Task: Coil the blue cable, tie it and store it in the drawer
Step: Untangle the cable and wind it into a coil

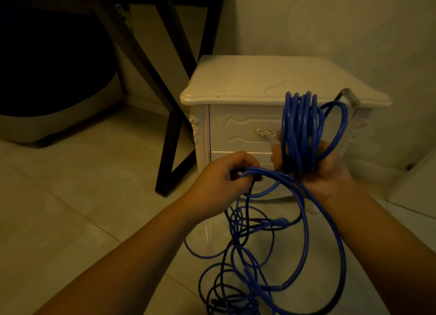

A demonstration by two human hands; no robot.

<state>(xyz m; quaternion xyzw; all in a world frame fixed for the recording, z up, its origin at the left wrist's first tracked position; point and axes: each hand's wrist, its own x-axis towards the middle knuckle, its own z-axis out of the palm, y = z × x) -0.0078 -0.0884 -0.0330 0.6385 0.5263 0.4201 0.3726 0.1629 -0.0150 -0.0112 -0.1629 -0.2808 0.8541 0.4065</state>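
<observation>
Blue cable (299, 130) coils gripped by right hand (324, 176); left hand (218, 176) pinches a strand.

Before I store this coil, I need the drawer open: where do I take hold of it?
Take the metal handle at the middle of the top drawer front, from straight ahead: it stands out from the panel. The blue cable coil hides its right end.

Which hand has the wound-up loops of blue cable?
The right hand: the coil stands upright in its grip, while the left hand only pinches a loose strand.
</observation>
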